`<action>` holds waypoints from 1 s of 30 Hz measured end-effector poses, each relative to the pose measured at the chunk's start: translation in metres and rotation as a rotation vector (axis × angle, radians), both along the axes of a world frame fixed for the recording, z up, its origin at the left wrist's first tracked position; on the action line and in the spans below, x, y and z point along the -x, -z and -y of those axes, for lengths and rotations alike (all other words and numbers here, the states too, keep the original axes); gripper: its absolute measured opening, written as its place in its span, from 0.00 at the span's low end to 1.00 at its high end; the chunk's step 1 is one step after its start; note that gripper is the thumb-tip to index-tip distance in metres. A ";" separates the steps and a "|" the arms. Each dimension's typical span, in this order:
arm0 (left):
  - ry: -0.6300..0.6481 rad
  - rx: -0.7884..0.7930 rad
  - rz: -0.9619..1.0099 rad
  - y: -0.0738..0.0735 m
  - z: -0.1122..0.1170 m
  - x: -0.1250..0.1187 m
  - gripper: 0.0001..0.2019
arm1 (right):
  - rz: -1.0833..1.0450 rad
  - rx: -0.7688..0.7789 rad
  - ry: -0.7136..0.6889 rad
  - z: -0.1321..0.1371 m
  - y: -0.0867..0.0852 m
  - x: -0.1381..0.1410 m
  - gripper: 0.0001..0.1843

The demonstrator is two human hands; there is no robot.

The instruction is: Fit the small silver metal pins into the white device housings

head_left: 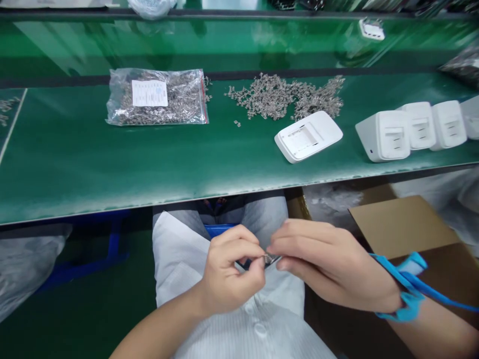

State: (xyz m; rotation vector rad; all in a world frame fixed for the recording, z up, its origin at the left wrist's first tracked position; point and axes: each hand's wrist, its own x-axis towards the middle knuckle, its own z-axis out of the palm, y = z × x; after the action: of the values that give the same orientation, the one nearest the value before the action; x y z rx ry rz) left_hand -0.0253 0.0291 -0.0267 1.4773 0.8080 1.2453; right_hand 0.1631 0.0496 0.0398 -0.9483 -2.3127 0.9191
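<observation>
My left hand [235, 269] is closed in a pinch on a small metal part [267, 258], held above my lap. Fingertips of my right hand [329, 262] close in from the other side, nearly meeting the left ones. A dark sliver shows between them, too small to name. On the green bench beyond lies a loose heap of small metal parts [271, 97], with more just to its right. In front of that heap rests a white plastic housing [309, 137], its recessed side up.
A clear bag of metal parts [179, 99] with a label lies at the bench's left. Several white housings [394, 137] stand in a row at the right. Below the bench edge is an open cardboard box [407, 224]. A blue cord [441, 296] trails from my right wrist.
</observation>
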 end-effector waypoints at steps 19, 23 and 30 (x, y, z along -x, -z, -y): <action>0.220 0.445 -0.030 -0.030 -0.001 0.008 0.05 | -0.118 -0.197 -0.027 0.019 0.003 0.002 0.10; 0.573 1.169 0.446 -0.016 -0.006 0.007 0.06 | -0.128 -0.473 -0.082 0.017 0.014 -0.001 0.07; 0.229 0.301 0.178 0.002 -0.001 0.004 0.17 | -0.111 -0.438 0.055 0.016 0.020 0.004 0.12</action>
State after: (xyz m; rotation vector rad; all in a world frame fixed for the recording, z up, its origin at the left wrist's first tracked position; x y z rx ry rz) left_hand -0.0297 0.0304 -0.0288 1.1621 0.6545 1.0170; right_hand 0.1589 0.0333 0.0200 -0.7475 -2.2472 0.4016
